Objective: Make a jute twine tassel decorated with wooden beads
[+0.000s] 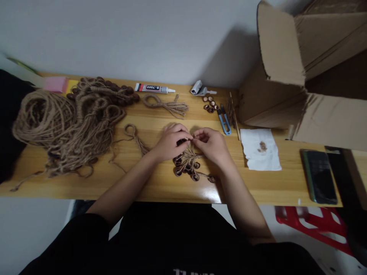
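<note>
My left hand [174, 141] and my right hand [211, 144] meet over the middle of the wooden table, with thumbs and forefingers pinched close together. Between them is a bundle of thin brown twine [188, 156], its strands fanning towards me. Small dark round cup-shaped pieces [195, 176] sit on and around the strand ends. Both hands grip the top of this bundle; the exact spot is partly covered by the fingers. Left of my left wrist lies a looped twine tassel [137, 139], partly under the forearm.
Heaped twine [83, 130] fills the left side. Along the back lie a glue tube [155, 88], another twine tassel [166, 105], a crumpled tube [200, 89] and several loose round cups [210, 103]. Blue thread snips [224, 120], white paper [260, 160], a phone [319, 175] and a cardboard box [255, 95] are right.
</note>
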### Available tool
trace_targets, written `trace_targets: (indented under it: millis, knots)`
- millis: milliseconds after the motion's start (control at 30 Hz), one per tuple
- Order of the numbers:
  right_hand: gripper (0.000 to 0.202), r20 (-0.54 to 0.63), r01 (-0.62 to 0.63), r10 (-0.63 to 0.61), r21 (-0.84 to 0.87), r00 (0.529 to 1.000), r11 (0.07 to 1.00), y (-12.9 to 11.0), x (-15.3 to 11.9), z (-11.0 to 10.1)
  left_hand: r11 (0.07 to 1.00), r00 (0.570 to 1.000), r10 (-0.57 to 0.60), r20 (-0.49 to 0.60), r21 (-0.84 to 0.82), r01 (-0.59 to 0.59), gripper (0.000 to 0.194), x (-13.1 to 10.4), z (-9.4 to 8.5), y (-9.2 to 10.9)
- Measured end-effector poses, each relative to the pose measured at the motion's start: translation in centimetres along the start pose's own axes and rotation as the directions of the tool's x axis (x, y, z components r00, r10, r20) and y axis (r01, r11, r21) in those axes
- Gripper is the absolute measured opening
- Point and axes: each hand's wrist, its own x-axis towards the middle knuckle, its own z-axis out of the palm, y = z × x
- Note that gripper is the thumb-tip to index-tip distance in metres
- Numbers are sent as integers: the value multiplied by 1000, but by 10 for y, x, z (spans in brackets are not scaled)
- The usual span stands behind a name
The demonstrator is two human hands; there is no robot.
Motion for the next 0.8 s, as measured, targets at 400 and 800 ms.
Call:
trace_targets:
  millis: [400, 800]
  knots:
    - [17, 106, -45, 13, 305, 994, 951, 2, 1, 0, 998, 1000, -30, 5, 52, 30, 14, -1, 1, 2]
    - [26, 134, -43, 3, 296, 991, 954, -1, 2, 0, 994, 993, -101, -58, -41, 99, 5, -1, 4, 8]
